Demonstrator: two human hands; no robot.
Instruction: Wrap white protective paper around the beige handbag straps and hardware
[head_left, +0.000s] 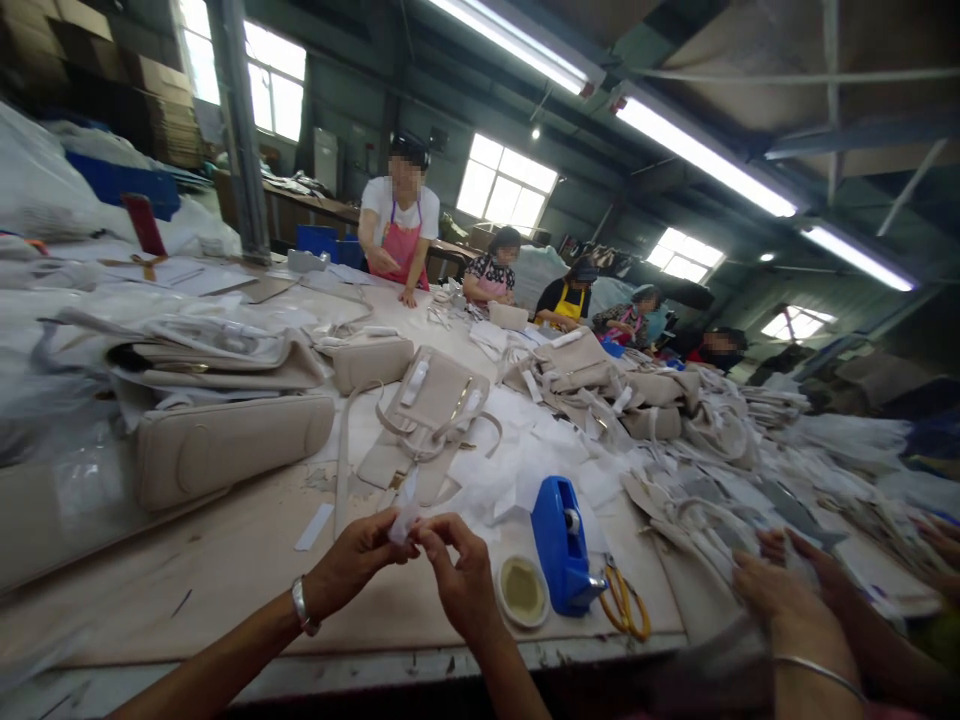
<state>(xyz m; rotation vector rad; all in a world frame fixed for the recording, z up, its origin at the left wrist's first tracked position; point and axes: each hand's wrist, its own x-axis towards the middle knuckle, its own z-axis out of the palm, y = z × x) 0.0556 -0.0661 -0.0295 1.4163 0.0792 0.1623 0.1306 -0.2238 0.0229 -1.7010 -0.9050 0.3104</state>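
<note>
Bare hands [405,560] pretty much together, fingertips pinching some thin white tissue [405,522] over the table [247,590], blue tape dispenser [556,545] and yellow-handled scissors [624,600] off to the right, beige handbag [431,395] lying just beyond

A long table [247,600] with a pale beige, lightly marked covering carries everything. Near its front edge stands a blue tape dispenser [553,525], with a round dish [523,592] of yellowish material just beside it on one side and yellow-handled scissors [628,602] on the other. Behind these spread loose white sheets [499,455]. A beige bag [439,395] with straps lies near the middle; a larger beige bag [236,445] rests farther left, near clear plastic [86,500]. A white strip [314,527] and a short dark thread [181,602] lie in front. Beige pieces are heaped [585,370] toward the right.
</note>
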